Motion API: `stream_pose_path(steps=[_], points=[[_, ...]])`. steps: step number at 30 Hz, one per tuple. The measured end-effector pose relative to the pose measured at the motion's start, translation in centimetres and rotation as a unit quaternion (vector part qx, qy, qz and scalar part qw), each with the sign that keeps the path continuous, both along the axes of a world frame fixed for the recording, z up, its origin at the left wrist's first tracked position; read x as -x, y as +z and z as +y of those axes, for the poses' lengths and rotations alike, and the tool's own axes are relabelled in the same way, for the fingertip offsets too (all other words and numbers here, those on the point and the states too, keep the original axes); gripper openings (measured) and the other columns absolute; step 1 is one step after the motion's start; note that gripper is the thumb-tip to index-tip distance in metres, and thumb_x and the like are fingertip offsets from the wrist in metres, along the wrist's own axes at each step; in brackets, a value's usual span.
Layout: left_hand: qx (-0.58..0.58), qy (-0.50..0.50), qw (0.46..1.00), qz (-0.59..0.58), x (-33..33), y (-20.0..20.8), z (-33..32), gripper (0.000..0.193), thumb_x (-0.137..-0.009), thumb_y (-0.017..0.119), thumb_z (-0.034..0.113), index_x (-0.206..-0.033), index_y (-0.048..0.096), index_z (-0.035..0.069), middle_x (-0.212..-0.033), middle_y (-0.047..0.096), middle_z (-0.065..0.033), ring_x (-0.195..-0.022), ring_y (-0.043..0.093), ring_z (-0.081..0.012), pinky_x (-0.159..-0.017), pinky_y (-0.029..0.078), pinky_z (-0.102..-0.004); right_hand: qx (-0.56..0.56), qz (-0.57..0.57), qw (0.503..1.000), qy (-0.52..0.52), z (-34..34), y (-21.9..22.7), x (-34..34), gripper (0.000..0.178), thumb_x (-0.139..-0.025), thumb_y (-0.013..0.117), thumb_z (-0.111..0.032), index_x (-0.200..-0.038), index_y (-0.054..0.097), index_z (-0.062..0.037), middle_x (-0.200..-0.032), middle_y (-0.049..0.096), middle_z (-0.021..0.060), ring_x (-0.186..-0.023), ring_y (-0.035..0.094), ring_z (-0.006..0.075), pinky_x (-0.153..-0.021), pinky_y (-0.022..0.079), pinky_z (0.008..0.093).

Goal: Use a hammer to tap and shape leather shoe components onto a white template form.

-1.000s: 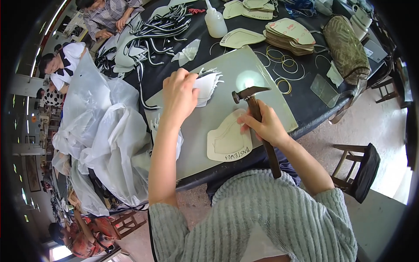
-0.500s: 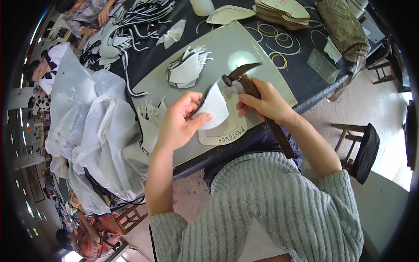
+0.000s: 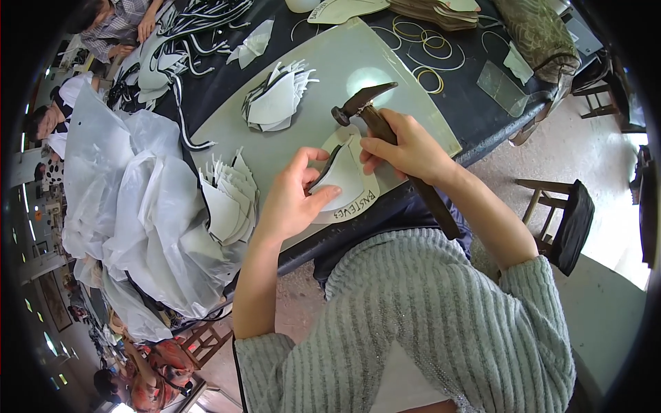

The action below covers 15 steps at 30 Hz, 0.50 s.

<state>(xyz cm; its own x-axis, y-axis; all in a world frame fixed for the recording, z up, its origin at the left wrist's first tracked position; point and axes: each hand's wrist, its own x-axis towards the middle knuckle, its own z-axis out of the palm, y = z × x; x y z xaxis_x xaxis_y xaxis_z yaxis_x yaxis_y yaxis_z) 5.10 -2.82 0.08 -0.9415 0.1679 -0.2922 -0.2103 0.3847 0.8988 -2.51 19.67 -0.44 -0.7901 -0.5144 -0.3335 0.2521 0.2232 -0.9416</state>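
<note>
My left hand [image 3: 292, 197] pinches a white curved shoe-upper piece [image 3: 350, 175] with black edging, thumb on top and fingers beneath. The piece lies over, or just above, a cream card pattern [image 3: 371, 197] with handwriting, hiding most of it. My right hand [image 3: 412, 149] is closed around the wooden handle of a hammer [image 3: 441, 215]. Its dark metal head [image 3: 357, 104] hangs over the pattern's far end, apart from the white piece. Under the pattern lies a grey-green work board [image 3: 210, 131].
Stacks of similar white pieces [image 3: 275, 103] sit on the board's far part and its left side [image 3: 231, 199]. Plastic sheeting [image 3: 138, 206] covers the left. Rings of cord [image 3: 430, 79], a clear plate [image 3: 501, 89] and brown card patterns [image 3: 434, 15] lie beyond. A stool [image 3: 571, 224] stands right; other people sit left.
My left hand has lowered and flattened the white piece over the pattern. My right hand still grips the hammer. The whole view has shifted slightly.
</note>
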Motion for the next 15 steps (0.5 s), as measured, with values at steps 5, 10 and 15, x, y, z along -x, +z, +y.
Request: stream_pose_path(steps=[5,10,15], points=[[0.050,-0.025,0.998,0.018,0.1,0.4,0.1,0.045,-0.082,0.074,0.007,-0.118,0.048,0.001,-0.076,0.069,-0.0120,-0.064,0.061,-0.0143,-0.060,0.047,-0.0288,-0.004,0.002,1.000,-0.006,-0.1,0.0,-0.1,0.022,-0.095,0.063,-0.017,-0.099,0.051,0.0007,-0.085,0.069,0.0087,-0.072,0.072,0.0127,-0.040,0.042,0.0211],[0.108,-0.025,0.993,0.033,0.2,1.4,0.9,0.043,-0.081,0.073,0.007,-0.117,0.049,0.001,-0.078,0.069,-0.0184,-0.069,0.069,-0.0306,-0.064,0.050,-0.0368,-0.049,0.018,0.998,0.017,-0.1,-0.1,0.1,0.026,-0.092,0.068,-0.019,-0.097,0.050,-0.0010,-0.082,0.069,0.0077,-0.072,0.071,0.0127,-0.045,0.046,0.0255],[0.228,-0.036,0.968,0.101,-0.1,1.3,1.9,0.049,-0.078,0.075,0.010,-0.118,0.048,0.001,-0.074,0.067,-0.0155,-0.062,0.064,-0.0218,-0.060,0.048,-0.0346,-0.146,0.231,0.961,0.046,-1.5,-0.5,-1.1,0.038,-0.080,0.076,-0.019,-0.096,0.047,0.0003,-0.075,0.066,0.0129,-0.072,0.069,0.0277,-0.061,0.050,0.0382]])
